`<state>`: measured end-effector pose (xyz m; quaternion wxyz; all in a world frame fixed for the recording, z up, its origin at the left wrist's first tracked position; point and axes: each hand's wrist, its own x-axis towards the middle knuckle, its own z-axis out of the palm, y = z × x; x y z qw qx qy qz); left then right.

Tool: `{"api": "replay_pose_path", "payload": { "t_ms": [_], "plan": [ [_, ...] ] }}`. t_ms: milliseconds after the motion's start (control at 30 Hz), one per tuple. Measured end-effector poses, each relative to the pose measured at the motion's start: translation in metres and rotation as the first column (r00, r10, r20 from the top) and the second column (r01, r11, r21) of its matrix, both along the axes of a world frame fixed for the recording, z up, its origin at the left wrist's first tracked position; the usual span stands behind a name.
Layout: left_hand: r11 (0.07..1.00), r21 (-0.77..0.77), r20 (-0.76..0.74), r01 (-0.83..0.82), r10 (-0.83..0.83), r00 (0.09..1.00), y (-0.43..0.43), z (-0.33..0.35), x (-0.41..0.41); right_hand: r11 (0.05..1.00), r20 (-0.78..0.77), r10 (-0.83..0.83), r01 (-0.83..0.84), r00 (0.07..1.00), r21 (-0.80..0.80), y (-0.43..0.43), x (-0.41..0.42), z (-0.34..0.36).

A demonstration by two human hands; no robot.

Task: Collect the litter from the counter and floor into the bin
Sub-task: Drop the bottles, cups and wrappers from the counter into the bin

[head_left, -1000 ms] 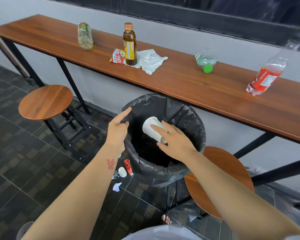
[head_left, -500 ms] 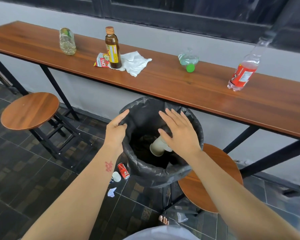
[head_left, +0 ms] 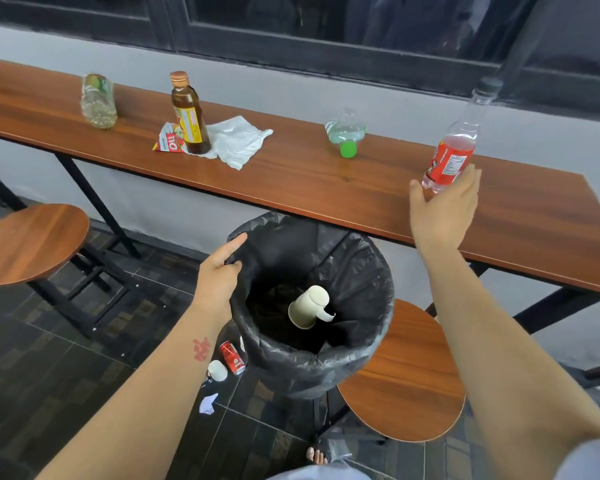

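The white paper cup [head_left: 308, 307] that the right hand [head_left: 442, 209] had held over the bin a second earlier lay on its side at the bottom of the black-lined bin [head_left: 368, 268], and the hand had swung up to the wooden counter [head_left: 291, 178], fingers spread apart and empty, just short of the red-labelled plastic bottle [head_left: 452, 152]. That bottle stood near the counter's front edge, clear-walled and thin, a little pink liquid in it; it looked light and top-heavy, likely to tip at a nudge, and best gripped around the labelled middle, where paper gives purchase. The left hand [head_left: 219, 275] pinched the crinkled liner at the bin's rim, closed on the plastic. Further along the counter waited a brown glass bottle [head_left: 189, 116], stiff and breakable, standing on a limp white tissue [head_left: 238, 142] beside a glossy sachet [head_left: 168, 143]; a crushed bottle with a green cap [head_left: 345, 133]; and a clear bottle lying on its side [head_left: 98, 102]. On the dark tiled floor by the bin lay a red can [head_left: 232, 357], a small white cup [head_left: 218, 370] and a paper scrap [head_left: 208, 403]
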<state>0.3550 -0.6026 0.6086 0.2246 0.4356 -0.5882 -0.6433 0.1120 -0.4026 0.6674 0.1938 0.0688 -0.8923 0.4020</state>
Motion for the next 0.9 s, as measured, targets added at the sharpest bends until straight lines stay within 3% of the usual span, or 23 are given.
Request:
{"api": "replay_pose_path", "payload": {
  "t_ms": [267, 633, 767, 900],
  "plan": [
    [0.999, 0.035, -0.004, -0.021, 0.021, 1.000, 0.002, 0.004, -0.012, 0.989, 0.187, 0.020, 0.008, 0.982, -0.149, -0.010, -0.048, 0.000],
    [0.999, 0.023, 0.003, -0.026, 0.026, 1.000, 0.003, 0.003, -0.017, 0.966, 0.126, 0.025, 0.008, 0.992, -0.257, -0.007, -0.054, -0.002],
    [1.000, 0.011, 0.014, -0.019, 0.019, 1.000, 0.002, 0.002, -0.011, 0.947, 0.069, 0.111, -0.084, 0.992, -0.309, -0.009, -0.024, 0.003],
    [1.000, 0.023, -0.007, -0.011, 0.012, 1.000, 0.000, 0.002, -0.003, 0.864, 0.043, 0.368, -0.325, 0.929, -0.385, -0.019, 0.033, 0.007]
  ]
}}
